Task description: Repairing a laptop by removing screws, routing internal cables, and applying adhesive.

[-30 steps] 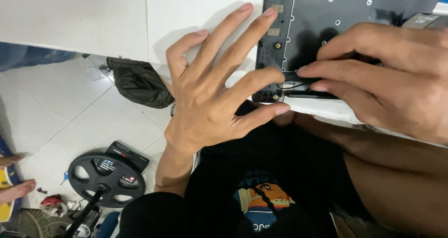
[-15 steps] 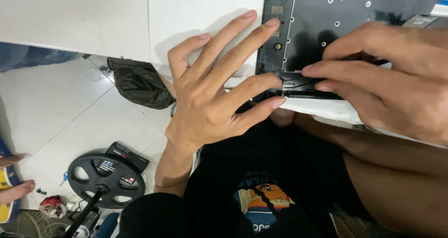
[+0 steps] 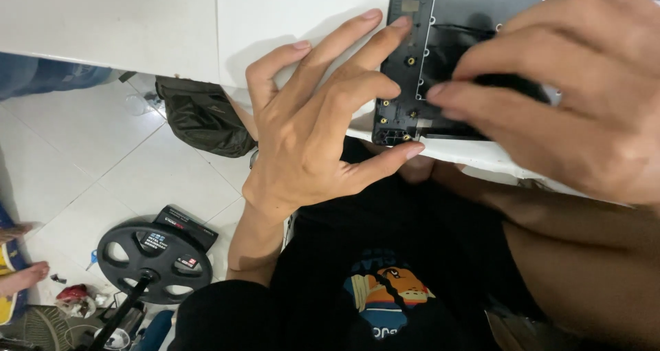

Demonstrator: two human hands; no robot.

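I observe a dark grey flat plastic laptop chassis panel (image 3: 474,55), inner side up with screw bosses exposed, lying at the near edge of the white tabletop (image 3: 206,21). The left hand (image 3: 309,131) is spread flat, fingertips pressing the panel's left rim and the thumb under its near corner; it grips nothing. The right hand (image 3: 564,90) has its fingers bunched over a black cable (image 3: 467,31) inside the panel; whether they pinch it I cannot tell. I judge disassembly to be midway: the panel stands opened, internal parts remain.

Black panel (image 3: 474,21), white table (image 3: 137,21)
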